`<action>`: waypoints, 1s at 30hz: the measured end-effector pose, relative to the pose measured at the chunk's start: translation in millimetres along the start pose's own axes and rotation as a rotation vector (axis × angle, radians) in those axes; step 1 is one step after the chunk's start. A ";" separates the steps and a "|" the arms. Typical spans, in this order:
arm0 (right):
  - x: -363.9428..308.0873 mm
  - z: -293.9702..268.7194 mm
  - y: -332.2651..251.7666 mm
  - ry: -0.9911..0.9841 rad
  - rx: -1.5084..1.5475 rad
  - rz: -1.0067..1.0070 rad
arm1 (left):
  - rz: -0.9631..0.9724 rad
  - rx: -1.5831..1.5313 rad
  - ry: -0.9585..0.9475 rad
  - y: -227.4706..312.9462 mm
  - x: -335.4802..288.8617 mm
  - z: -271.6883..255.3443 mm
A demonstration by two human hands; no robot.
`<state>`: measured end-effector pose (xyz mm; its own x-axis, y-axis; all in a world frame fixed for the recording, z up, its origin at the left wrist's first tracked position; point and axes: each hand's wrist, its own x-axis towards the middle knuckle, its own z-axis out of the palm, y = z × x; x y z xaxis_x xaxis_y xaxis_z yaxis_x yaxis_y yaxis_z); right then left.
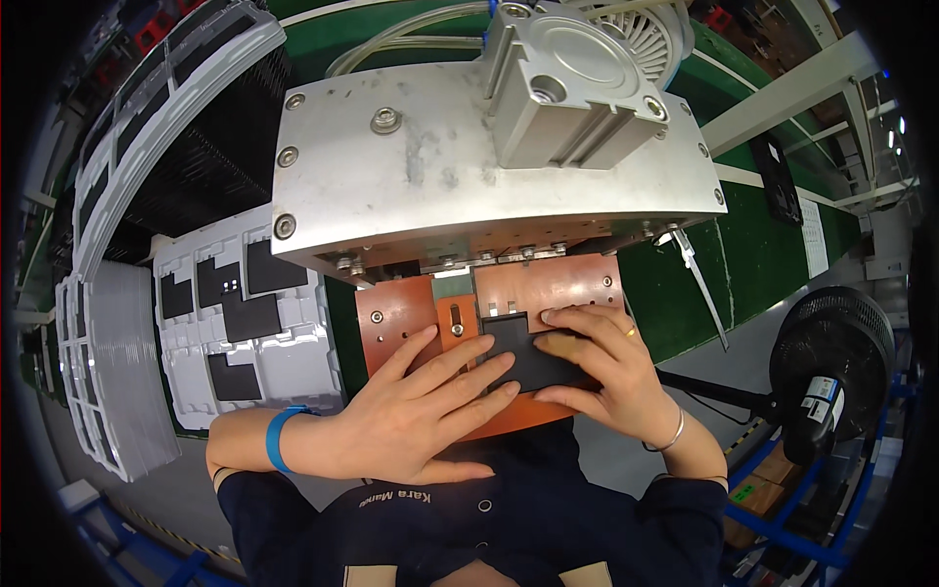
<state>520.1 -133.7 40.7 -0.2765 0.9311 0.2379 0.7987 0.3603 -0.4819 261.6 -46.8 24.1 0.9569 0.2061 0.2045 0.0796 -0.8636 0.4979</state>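
A flat black L-shaped piece (pixel 518 364) lies on the orange-brown plate (pixel 396 311) of a metal press, right of a slotted orange block (pixel 456 318). My right hand (pixel 608 367) grips its right side, with curled fingers on its face and the thumb along its near edge. From the left, my left hand (pixel 421 411) reaches across the plate, fingers stretched out and their tips touching the piece's left edge. Part of the piece is hidden beneath my right fingers.
Above the plate stands the silver press head (pixel 440 157) with a square cylinder (pixel 582 88). White trays (pixel 293 357) with black pieces and tall tray stacks (pixel 117 372) fill the left. At right are calipers (pixel 699 279) on the green bench and a black fan (pixel 827 362).
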 end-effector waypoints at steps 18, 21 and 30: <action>31.0 5.8 31.5 0.029 0.066 -0.080 | -0.086 0.089 0.013 -25.9 13.5 -8.8; 30.2 6.6 32.2 0.023 0.066 -0.069 | -0.097 0.084 0.002 -25.7 13.6 -7.8; 29.7 5.0 32.2 0.000 0.062 -0.039 | -0.108 0.083 0.002 -26.1 15.0 -8.0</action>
<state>534.9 -94.1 28.0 -0.3067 0.9163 0.2575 0.7529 0.3991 -0.5233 271.7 -17.5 20.9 0.9408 0.3010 0.1556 0.2050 -0.8712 0.4460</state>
